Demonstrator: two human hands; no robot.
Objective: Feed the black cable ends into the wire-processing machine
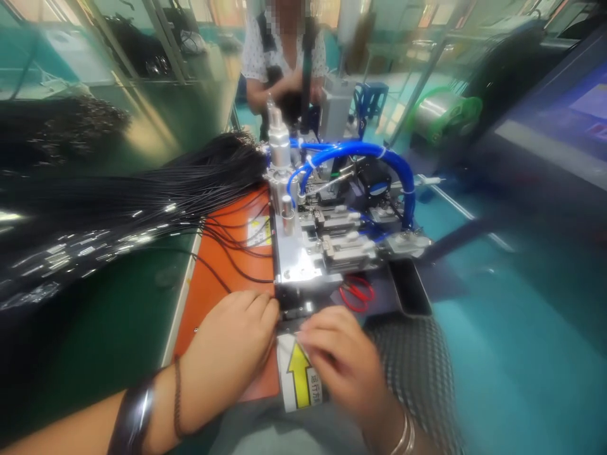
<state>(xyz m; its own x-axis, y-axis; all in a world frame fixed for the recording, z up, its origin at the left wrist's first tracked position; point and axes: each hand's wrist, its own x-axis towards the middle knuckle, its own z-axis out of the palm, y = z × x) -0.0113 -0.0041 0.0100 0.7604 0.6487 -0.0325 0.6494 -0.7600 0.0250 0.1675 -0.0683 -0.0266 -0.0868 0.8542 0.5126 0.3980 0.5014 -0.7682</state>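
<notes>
My left hand (232, 347) rests on the orange mat (213, 284), fingers curled together with their tips at the front edge of a small metal machine (313, 253). My right hand (344, 360) lies beside it over a white label with a yellow arrow (296, 379), its fingers bent toward the same front edge. What the fingertips pinch, if anything, is too small and blurred to make out. A big bundle of thin black cables (118, 196) fans across the green bench (95, 328) to the left, several strands trailing over the mat.
Blue air hoses (370, 155) loop over the machine and a metal cylinder (279, 142) stands on it. Red-handled scissors (358, 294) lie near its front. A person (284, 57) stands behind. A wire spool (441, 114) sits at the right, above teal floor.
</notes>
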